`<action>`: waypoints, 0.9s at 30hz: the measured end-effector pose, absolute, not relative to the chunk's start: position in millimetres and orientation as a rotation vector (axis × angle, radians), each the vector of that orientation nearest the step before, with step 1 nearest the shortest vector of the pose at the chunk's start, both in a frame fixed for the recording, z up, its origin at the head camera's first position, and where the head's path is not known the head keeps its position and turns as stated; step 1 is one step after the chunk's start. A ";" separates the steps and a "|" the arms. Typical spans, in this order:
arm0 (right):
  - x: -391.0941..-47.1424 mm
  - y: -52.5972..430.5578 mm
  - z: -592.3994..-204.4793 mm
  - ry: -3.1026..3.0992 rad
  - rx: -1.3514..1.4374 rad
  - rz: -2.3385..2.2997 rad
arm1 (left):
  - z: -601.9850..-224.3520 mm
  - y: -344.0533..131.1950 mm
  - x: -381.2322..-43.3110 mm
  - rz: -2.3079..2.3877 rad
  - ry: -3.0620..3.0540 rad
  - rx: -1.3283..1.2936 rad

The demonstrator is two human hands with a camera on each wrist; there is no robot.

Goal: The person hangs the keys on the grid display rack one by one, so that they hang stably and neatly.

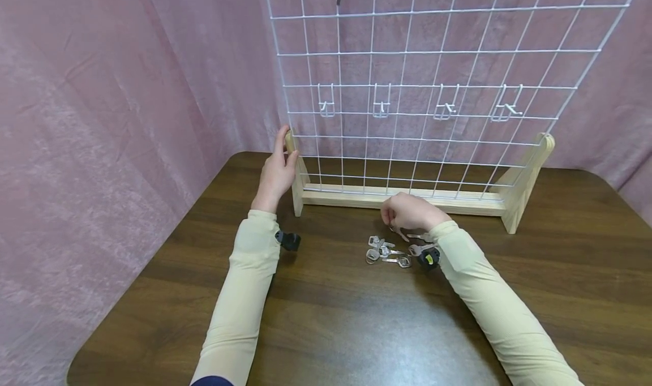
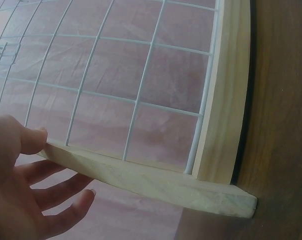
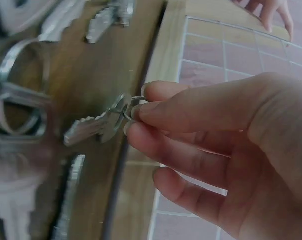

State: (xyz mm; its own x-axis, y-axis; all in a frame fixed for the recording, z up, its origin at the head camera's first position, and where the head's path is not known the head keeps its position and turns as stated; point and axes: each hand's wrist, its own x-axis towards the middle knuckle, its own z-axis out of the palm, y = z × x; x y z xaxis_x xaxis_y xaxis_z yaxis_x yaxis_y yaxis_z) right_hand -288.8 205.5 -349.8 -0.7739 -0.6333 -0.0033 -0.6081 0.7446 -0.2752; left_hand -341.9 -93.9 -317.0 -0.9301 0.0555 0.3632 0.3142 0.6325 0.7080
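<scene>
At the left end of the wire grid stand, my left hand (image 1: pixel 277 174) grips the pale wooden side support (image 2: pixel 141 185), thumb on one face and fingers around the other. My right hand (image 1: pixel 411 211) is low in front of the stand's bottom rail. Between thumb and fingertips it pinches a small metal ring with a silver key (image 3: pixel 86 131) hanging from it. Close beside that hand, several loose silver keys (image 1: pixel 403 261), some with rings, lie on the brown table. A larger key (image 3: pixel 23 155) looms near the camera in the right wrist view.
The white wire grid (image 1: pixel 407 52) rises upright from the stand. Several white hooks (image 1: pixel 381 108) hang on it in a row. The wooden bottom rail (image 1: pixel 351 198) spans the two side supports. Behind is a pink curtain (image 1: pixel 127 91).
</scene>
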 end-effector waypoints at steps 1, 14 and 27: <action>-288.2 205.7 -347.9 2.846 -1.039 -0.399 | -317.0 -94.0 -342.0 -1.189 -2.548 -0.298; -269.4 202.4 -308.0 2.872 -1.156 -0.662 | -316.6 -95.0 -341.5 -1.193 -2.542 -0.290; -252.4 204.0 -280.5 3.148 -1.236 -0.834 | -316.8 -96.3 -342.5 -1.181 -2.548 -0.286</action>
State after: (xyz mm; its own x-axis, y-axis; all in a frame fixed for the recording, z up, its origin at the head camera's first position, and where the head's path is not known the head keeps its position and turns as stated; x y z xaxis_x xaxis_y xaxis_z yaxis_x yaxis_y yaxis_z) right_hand -252.4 204.0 -280.5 -0.6977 -0.5426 0.4677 -0.7030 0.6441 -0.3015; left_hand -342.5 -96.3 -316.8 -0.9295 0.0473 0.3657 0.3096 0.6388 0.7043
